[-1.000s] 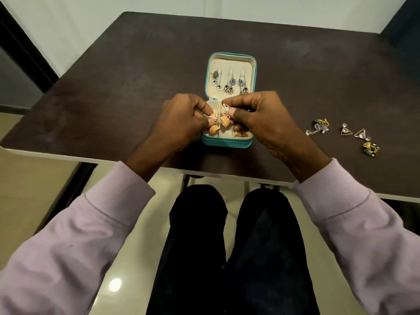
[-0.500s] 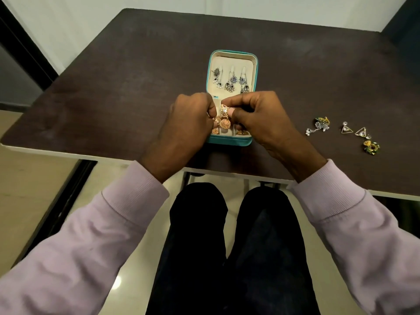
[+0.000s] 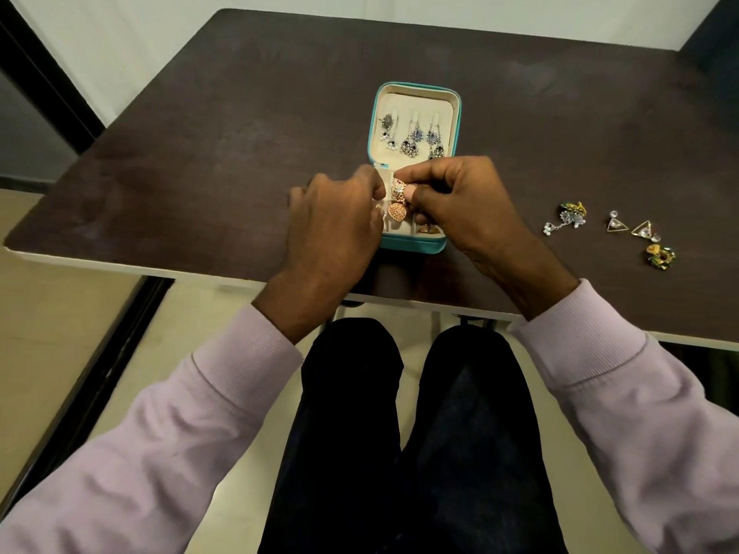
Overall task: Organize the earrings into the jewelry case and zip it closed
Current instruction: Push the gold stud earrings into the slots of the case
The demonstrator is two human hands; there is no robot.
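Lilac sleeves come in from the near edge, and both hands meet over the near half of the teal case, which lies open on the brown table.

The right hand pinches a gold earring between thumb and forefinger, so its domed drop hangs just above the middle slots. The left hand is curled beside it and covers the left slots; I cannot tell if its fingers hold a second earring, a backing, or nothing.

The step in hand seems to be setting this gold earring into a slot. To do it well, I would lower it straight, drop first, and let go only when it rests inside the divider, not across it. The left hand should steady the case wall and not press on the pieces already inside. Another gold piece sits in the right slot, so the new one should go apart from it to avoid tangling.

Further back, the lid half carries silver earrings hanging in a row.

To the right, four loose earrings lie well apart from the case and are not yet stored. The zip can wait until they are in.
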